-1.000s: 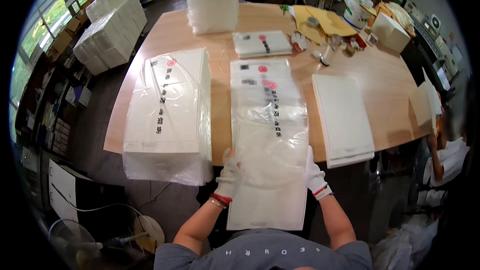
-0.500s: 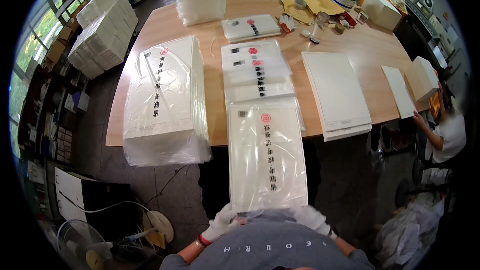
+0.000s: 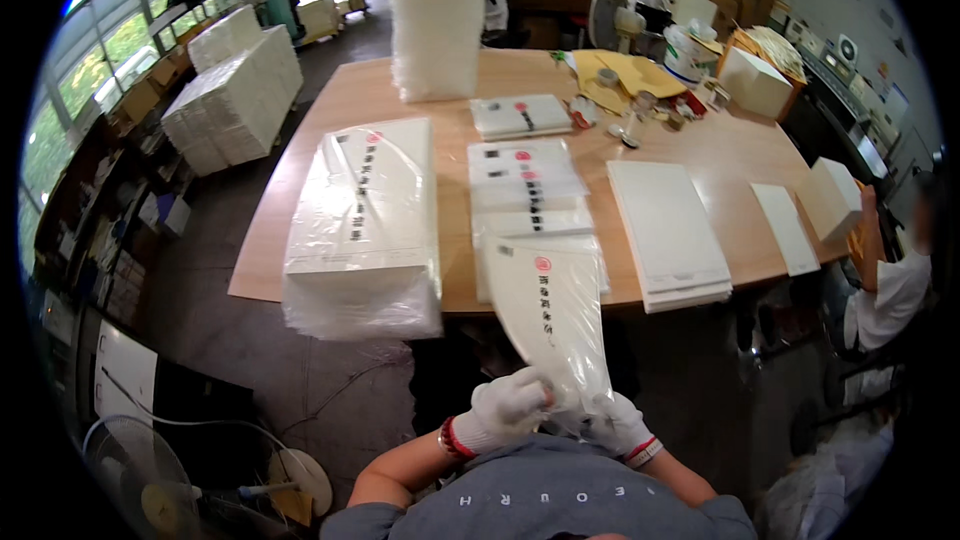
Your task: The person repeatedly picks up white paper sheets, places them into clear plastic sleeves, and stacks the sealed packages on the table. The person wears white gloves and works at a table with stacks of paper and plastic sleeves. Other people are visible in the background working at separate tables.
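Left hand [image 3: 508, 406], in a white glove, has its fingers curled and grips the near end of a clear packet [image 3: 560, 320] with pale paper inside. Right hand [image 3: 624, 427], gloved too, is closed on the same end from the other side; the exact places of the fingertips are blurred, so I cannot tell which fingers press the plastic. Both hands are just in front of the grey shirt [image 3: 560, 495], and this narrowed end of the packet lies between them, so neither hand is clearly the nearer one. From there the long axis goes away from the body, leaning somewhat to the left at its far end. Seen from the left hand, the packet lies forward; seen from the right hand, it lies forward and to the left. Its near part is bent and hangs over the edge of the table [image 3: 455, 250], while its far part rests upon some overlapping packets [image 3: 515, 220]. To the right of these lies a pale paper stack [image 3: 668, 230], apart from them, and to the left a wrapped stack [image 3: 365, 210]. Farther away are a small packet pile [image 3: 520, 116] and, behind it to the left, a tall white stack [image 3: 435, 25].
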Action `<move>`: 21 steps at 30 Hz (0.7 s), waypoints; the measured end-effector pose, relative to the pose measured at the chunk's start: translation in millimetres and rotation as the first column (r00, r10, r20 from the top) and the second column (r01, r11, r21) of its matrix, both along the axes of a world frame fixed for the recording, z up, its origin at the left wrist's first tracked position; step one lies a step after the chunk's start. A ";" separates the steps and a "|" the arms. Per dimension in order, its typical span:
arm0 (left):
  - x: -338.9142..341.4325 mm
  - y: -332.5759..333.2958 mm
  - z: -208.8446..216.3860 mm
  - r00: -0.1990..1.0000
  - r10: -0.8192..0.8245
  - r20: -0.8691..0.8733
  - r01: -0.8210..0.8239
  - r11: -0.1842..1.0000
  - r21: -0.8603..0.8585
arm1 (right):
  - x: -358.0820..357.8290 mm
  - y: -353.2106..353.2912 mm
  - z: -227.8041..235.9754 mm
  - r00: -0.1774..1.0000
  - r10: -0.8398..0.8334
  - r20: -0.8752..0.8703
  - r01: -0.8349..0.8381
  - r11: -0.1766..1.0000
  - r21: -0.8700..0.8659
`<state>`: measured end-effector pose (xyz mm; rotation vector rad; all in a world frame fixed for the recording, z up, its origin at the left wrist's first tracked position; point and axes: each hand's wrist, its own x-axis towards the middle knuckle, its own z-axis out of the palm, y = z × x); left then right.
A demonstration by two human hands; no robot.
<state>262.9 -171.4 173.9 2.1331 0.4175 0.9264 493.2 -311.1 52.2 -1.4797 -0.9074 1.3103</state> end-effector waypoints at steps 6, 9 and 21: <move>-66.2 38.4 4.5 0.776 0.347 0.527 -0.232 0.934 -0.273 | -58.0 146.3 81.7 0.995 0.049 0.084 -0.081 0.889 0.450; -93.5 109.2 0.7 0.396 0.602 0.693 -0.730 0.665 -0.160 | -86.7 234.2 57.6 0.551 0.056 -0.833 0.043 0.995 0.095; -245.9 158.9 -179.5 0.381 0.891 0.248 -0.363 0.391 -0.846 | -149.8 233.4 21.2 0.808 0.402 -0.431 -0.358 0.916 0.183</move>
